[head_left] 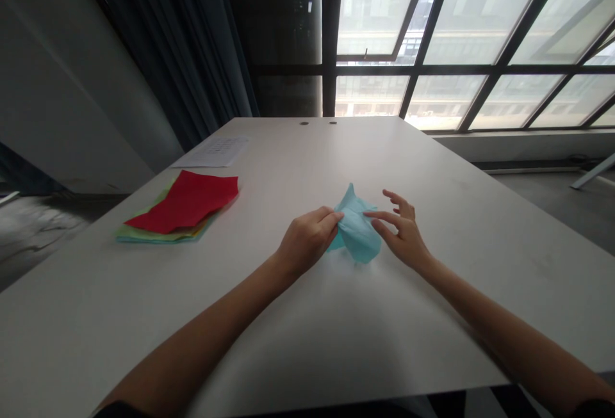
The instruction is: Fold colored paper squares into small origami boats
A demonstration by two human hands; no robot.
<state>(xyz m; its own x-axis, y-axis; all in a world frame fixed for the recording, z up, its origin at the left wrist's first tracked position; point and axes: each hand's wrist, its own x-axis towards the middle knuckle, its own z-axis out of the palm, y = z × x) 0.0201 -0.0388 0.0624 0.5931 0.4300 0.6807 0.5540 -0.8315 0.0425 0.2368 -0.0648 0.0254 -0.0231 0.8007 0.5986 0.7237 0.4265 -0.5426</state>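
A crumpled, light blue sheet of thin paper (pixel 359 226) is held just above the white table, one pointed corner sticking up. My left hand (pixel 310 239) pinches its left side between thumb and fingers. My right hand (pixel 402 231) is at the sheet's right side with its fingers spread. The index fingertip is at the paper's surface; whether it presses on it I cannot tell. Part of the sheet is hidden behind my left fingers.
On the left of the white table (pixel 298 162) lies a stack of coloured sheets (pixel 163 237), a red sheet (pixel 192 200) on top. Behind it is a printed paper (pixel 214 152). Two round cable holes are near the far edge, with a dark curtain (pixel 177 40) and windows beyond.
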